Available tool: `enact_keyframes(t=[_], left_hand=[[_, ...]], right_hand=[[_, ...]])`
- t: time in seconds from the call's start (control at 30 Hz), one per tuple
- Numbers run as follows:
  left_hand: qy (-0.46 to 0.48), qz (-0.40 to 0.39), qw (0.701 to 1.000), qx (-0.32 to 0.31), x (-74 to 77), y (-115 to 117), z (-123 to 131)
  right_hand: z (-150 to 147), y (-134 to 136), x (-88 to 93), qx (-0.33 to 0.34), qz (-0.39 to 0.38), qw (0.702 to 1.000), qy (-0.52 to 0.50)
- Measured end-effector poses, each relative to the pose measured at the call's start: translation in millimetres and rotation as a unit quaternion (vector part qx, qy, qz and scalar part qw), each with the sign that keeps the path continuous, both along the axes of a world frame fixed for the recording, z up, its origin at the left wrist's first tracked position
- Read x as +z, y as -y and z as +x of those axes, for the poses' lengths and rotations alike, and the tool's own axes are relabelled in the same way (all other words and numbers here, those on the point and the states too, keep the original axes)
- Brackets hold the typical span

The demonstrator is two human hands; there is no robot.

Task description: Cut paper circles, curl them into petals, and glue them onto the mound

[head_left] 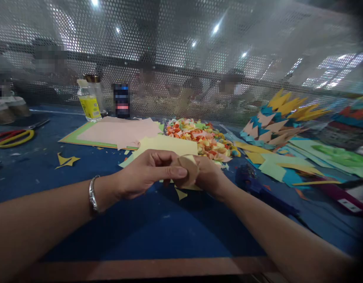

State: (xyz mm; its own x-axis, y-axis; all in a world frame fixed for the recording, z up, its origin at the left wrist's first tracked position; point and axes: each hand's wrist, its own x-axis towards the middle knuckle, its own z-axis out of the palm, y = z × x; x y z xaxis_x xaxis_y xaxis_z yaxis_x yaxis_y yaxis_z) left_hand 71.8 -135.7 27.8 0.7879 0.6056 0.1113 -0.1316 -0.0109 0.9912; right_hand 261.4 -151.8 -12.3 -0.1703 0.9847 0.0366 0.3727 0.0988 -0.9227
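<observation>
Both hands meet over the blue table [157, 224], near its middle. My left hand [146, 173], with a silver bracelet at the wrist, has its fingers curled and pinches a small tan piece of paper [189, 169]. My right hand [209, 176] closes on the same piece from the other side. The paper is curved between the fingers. A yellow sheet [166, 146] lies just behind the hands and a small yellow scrap [180, 193] lies under them.
A pink sheet stack [119, 131] on a green board lies at back left, with a glue bottle [89, 103] and dark can [121, 100] behind. A pile of small folded coloured pieces [201, 137] sits centre back. Cut paper spikes [281, 118] and scraps fill the right. Scissors [14, 137] lie far left. A perforated screen stands behind.
</observation>
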Motion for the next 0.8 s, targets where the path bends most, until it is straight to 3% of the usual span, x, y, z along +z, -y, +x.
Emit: enact_keyframes(t=[0.1,0.23,0.8], left_hand=[[-0.017,0.028,0.995,0.090,-13.4,-14.8,0.6],[-0.021,0.071,0.987,0.139,-20.9,-24.8,0.0],[-0.016,0.115,0.987,0.107,-19.1,-23.6,-0.4]], right_hand=[[-1.1,4.6,8.7,-0.028,-0.012,0.998,-0.054],[-0.3,8.8,17.9,-0.058,0.011,0.991,-0.117],[2.0,15.6,21.6,0.001,0.036,0.999,-0.033]])
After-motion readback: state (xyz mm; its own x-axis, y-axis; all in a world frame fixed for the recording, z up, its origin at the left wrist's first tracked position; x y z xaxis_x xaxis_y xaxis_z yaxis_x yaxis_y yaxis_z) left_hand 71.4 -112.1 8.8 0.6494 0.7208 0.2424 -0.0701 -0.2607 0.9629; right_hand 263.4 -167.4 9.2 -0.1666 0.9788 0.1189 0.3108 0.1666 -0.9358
